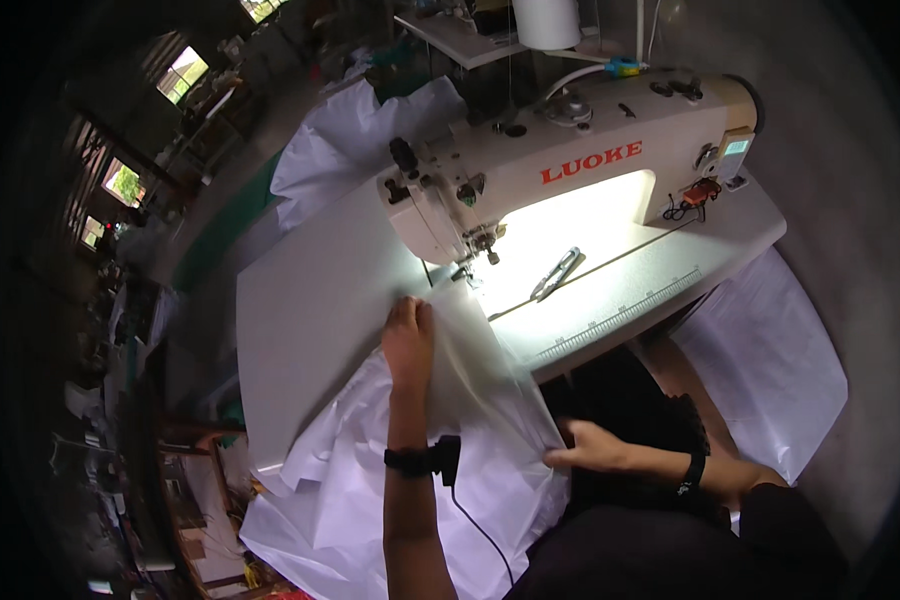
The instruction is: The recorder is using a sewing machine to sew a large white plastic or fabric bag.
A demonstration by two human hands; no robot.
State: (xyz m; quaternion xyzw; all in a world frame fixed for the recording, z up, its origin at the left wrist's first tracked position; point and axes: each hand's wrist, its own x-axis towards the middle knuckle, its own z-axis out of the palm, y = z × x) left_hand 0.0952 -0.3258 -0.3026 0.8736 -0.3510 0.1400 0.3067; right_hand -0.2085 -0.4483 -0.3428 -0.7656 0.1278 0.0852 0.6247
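Note:
A large piece of thin, slightly glossy white fabric (370, 505) runs from the needle area of a white sewing machine (570, 140) down over the table's front edge into my lap. My left hand (408, 335) is close in front and left of the presser foot (463, 273), its fingers bent together on the fabric's left edge. Lower and to the right, my right hand (588, 447) pinches the fabric's right edge between thumb and fingers, just off the table. The needle tip is too small to make out.
Thread snips (557, 274) lie on the lit machine bed. The pale tabletop (310, 300) spreads left, with more white fabric (345, 140) behind it. Another white sheet (770, 350) hangs at right. A white thread cone (547, 22) stands behind the machine. A cable trails from my left wrist strap (410, 461).

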